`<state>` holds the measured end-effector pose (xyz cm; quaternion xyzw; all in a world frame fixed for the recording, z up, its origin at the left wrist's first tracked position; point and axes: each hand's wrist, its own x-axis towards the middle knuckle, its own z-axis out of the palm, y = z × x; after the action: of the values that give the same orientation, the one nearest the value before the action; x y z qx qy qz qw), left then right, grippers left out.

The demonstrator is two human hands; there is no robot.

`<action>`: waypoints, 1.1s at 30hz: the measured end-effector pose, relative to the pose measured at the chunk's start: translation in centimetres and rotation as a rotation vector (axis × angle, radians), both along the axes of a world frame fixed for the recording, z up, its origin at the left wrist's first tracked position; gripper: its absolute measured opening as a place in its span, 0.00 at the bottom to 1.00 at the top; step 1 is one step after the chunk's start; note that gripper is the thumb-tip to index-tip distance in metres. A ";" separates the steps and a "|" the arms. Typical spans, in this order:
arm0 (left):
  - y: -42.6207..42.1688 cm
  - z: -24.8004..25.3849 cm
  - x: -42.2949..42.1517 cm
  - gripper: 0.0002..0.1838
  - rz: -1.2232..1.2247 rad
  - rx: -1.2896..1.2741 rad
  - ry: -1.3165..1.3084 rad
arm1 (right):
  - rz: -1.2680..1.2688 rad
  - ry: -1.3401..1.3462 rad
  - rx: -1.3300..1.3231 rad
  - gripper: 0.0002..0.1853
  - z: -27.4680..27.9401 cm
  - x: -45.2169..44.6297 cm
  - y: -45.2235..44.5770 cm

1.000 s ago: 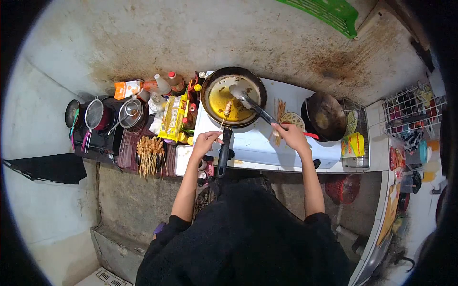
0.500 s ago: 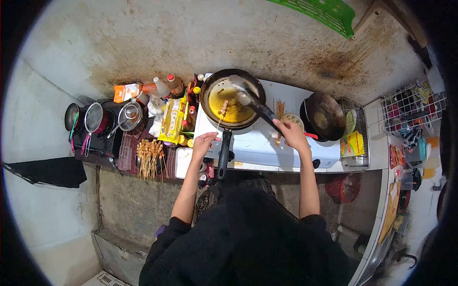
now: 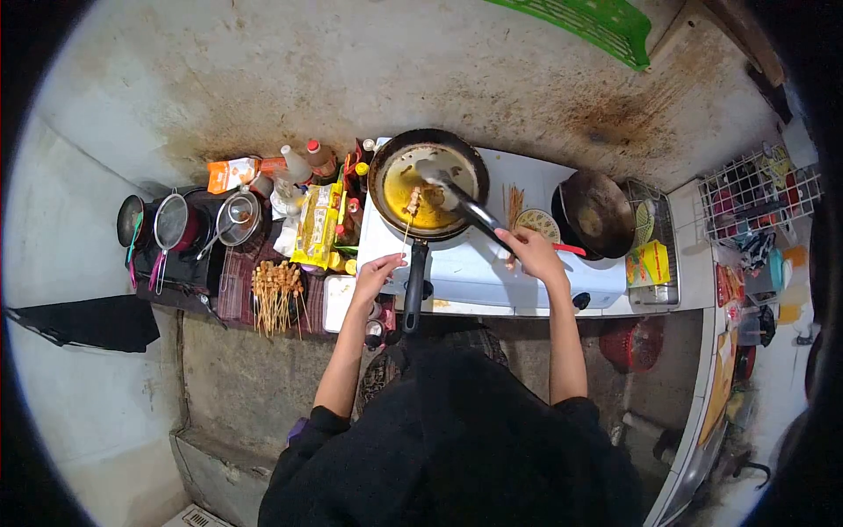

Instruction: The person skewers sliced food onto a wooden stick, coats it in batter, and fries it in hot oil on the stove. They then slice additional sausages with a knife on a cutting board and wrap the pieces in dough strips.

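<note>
On the stove (image 3: 479,265), a skewer (image 3: 412,205) reaches over the near rim into the frying pan (image 3: 400,167). Left lies a packet (image 3: 314,225), then heaped skewers (image 3: 277,283); right, a dish (image 3: 538,225), then a wok (image 3: 599,213).

Single head-worn view; wide; looks forward, down from above hands (image 3: 533,254).

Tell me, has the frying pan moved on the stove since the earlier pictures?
No, the frying pan has not visibly shifted any way against the white stove.
</note>
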<state>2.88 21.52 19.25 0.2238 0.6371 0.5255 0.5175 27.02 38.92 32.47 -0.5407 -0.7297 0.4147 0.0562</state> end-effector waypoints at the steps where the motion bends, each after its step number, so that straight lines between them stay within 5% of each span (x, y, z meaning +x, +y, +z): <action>1: 0.0 -0.3 0.0 0.14 0.007 -0.016 -0.003 | 0.031 -0.003 -0.034 0.31 0.4 -0.1 0.0; 21: 0.2 -1.1 0.4 0.14 0.191 0.068 -0.229 | 0.062 -0.092 -0.039 0.32 2.2 -0.9 0.4; 33: -0.1 -1.1 0.5 0.14 0.168 0.131 0.218 | 0.040 -0.062 -0.046 0.34 2.1 -0.4 0.3</action>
<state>3.36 21.44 18.20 0.2584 0.6704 0.5801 0.3838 26.66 39.23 34.54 -0.5397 -0.7322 0.4153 0.0126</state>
